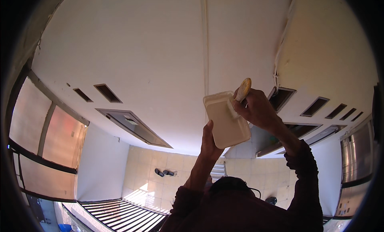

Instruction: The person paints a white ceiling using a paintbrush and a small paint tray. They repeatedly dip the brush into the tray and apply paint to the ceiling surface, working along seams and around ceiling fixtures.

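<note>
So the left hand (211, 143) comes up from below, thumb along the near-left edge, gripping a cream tray (234, 143) in front of the white wall (160, 60). Tray's long axis runs roughly up-down, top leaning left. The brush (245, 88) is over its upper right, butt up and slightly right, bristles down-left. Right hand (258, 108)'s pinched around it, forearm slanting up-left.
</note>
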The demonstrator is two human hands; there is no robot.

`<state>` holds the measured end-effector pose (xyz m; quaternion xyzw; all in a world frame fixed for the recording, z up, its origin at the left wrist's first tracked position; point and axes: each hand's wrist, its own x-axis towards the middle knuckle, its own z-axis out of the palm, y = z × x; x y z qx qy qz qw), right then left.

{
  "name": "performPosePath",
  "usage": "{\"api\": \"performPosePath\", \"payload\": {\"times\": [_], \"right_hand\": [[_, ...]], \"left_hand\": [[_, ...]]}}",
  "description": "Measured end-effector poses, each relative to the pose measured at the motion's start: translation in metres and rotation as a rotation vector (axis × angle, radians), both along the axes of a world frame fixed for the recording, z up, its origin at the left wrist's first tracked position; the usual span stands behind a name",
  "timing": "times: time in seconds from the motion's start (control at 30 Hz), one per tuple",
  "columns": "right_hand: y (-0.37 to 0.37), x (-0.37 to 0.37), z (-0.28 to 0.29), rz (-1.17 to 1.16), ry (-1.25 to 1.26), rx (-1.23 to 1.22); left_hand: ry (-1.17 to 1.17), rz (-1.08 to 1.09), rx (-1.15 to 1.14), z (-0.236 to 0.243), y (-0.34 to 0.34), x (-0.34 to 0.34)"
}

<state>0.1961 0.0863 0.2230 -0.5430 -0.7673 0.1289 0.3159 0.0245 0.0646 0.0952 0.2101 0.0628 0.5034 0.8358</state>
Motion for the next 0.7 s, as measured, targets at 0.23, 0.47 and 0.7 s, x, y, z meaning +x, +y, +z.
{"api": "performPosePath", "payload": {"times": [0.23, 0.47, 0.7], "right_hand": [[-0.003, 0.006, -0.004, 0.013, 0.150, -0.043], [-0.008, 0.011, -0.017, 0.036, 0.213, -0.044], [-0.011, 0.025, -0.035, 0.011, 0.073, -0.042]], "left_hand": [[0.075, -0.003, -0.017, -0.010, 0.001, 0.000], [0.142, 0.023, -0.043, -0.013, -0.004, 0.007], [0.148, -0.044, -0.082, -0.024, -0.008, 0.020]]}}
